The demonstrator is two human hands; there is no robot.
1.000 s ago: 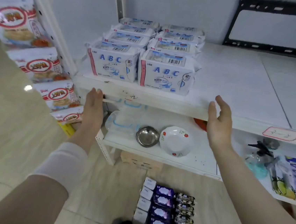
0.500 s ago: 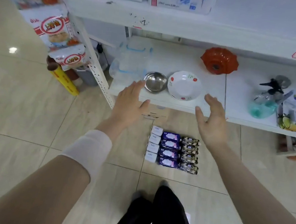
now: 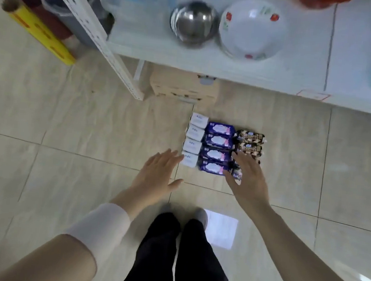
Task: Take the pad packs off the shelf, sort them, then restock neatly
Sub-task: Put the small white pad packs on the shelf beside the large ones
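Observation:
Pad packs lie in three tight columns on the tiled floor: several white packs on the left, several dark blue packs in the middle, dark brown patterned packs on the right. My left hand hovers open, fingertips close to the nearest white pack. My right hand is spread open over the near end of the brown column and hides the nearest packs there. Neither hand holds a pack.
The low white shelf carries a steel bowl, a white flowered bowl and an orange dish. A cardboard box sits under it. A yellow roll leans at left. My legs stand below.
The view has tilted from the upper shelf with its ABC packs down to the floor. Both hands dropped from the shelf edge to the packs on the floor, still open.

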